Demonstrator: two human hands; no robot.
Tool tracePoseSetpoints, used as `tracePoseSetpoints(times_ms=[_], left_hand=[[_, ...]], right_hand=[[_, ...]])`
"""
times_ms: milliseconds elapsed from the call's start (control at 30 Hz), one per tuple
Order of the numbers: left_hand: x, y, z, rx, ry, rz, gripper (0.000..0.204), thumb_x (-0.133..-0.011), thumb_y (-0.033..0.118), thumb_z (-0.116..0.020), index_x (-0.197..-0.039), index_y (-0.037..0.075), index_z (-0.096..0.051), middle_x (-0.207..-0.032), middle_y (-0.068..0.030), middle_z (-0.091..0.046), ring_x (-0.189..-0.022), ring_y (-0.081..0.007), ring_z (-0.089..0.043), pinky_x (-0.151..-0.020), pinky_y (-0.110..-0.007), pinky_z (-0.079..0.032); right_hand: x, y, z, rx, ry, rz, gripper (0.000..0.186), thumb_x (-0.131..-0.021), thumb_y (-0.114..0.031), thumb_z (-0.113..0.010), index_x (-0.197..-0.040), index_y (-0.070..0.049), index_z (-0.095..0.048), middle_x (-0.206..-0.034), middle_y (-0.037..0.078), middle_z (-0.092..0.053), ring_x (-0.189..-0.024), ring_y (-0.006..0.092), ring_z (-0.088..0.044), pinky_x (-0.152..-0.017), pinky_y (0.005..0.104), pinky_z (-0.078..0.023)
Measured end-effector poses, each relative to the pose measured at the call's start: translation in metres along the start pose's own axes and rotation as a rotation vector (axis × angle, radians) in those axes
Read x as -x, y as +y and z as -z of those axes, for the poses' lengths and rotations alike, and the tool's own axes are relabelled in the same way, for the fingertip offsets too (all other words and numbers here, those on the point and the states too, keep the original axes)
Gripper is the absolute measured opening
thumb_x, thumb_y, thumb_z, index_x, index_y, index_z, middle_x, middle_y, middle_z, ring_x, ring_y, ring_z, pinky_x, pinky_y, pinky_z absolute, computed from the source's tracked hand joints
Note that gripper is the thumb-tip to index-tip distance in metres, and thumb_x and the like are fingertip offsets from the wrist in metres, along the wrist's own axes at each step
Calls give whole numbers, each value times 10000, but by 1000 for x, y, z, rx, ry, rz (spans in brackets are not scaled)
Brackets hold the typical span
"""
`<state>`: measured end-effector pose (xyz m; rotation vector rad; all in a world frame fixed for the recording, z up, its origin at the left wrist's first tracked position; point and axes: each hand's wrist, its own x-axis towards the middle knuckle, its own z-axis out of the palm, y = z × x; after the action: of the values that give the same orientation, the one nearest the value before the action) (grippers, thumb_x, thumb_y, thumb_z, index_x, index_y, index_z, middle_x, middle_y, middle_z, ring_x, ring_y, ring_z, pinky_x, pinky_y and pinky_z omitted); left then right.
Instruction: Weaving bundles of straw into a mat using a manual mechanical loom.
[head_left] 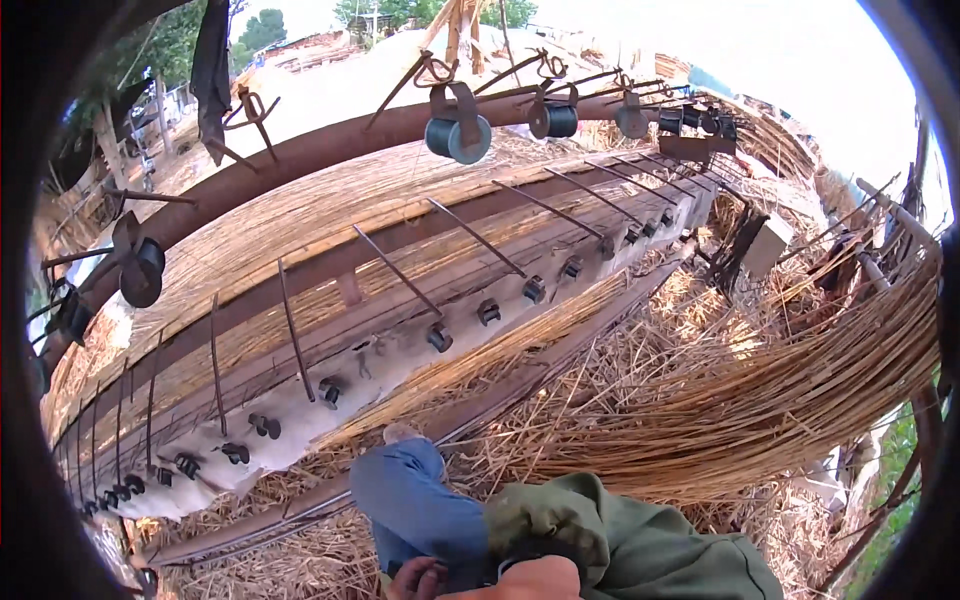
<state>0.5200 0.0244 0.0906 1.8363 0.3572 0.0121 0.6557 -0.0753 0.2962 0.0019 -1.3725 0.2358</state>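
At the bottom edge my left hand (418, 578) shows only in part, its fingers curled in beside the blue trouser leg (400, 495). What those fingers hold, if anything, is hidden. Bare skin of what looks like my right arm (540, 578) lies just right of it, and the right hand itself does not show. Green cloth (640, 545) is bunched over my lap. Ahead stands a long reed-weaving frame with a pale board (400, 365), along which small dark wire spools (440, 337) sit in a row. Thin metal rods (397, 270) slant above them.
A curved rusty pipe (330, 140) crosses overhead, carrying larger wire reels (458, 138). Beyond the board stretches a woven reed mat (260, 225). To my right lies a thick bundle of long reeds (740, 420). Loose straw (640, 360) covers the ground. A metal rail (480, 415) runs before my foot.
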Motion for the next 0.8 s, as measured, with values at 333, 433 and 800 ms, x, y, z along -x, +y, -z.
tracePoseSetpoints(times_ms=[333, 433, 800], left_hand=[[-4, 82, 39, 370, 388, -183, 180, -861, 20, -505, -1029, -42, -519, -875, -92, -598, -759, -119, -562, -703, -237, -459], [2, 122, 55, 438, 449, -326, 211, -863, 57, -514, -1049, -40, -498, -905, -96, -567, -704, -114, -529, -649, -237, -449], [-11, 141, 56, 797, 147, -267, 343, -896, 53, -451, -1230, -12, -410, -1294, -139, -377, -745, -144, -540, -621, -258, -457]], right_hand=[[31, 13, 28, 184, 318, -690, 341, -932, -214, -423, -718, 35, -518, -561, 44, -488, -416, 97, -384, -416, 248, -288], [49, 28, 39, 415, 303, -896, 379, -917, -299, -475, -678, -11, -541, -550, 10, -500, -407, 67, -401, -398, 220, -311], [71, 48, 37, 633, 405, -1039, 156, -820, -126, -620, -748, 11, -636, -553, 74, -575, -488, 93, -533, -458, 228, -413]])
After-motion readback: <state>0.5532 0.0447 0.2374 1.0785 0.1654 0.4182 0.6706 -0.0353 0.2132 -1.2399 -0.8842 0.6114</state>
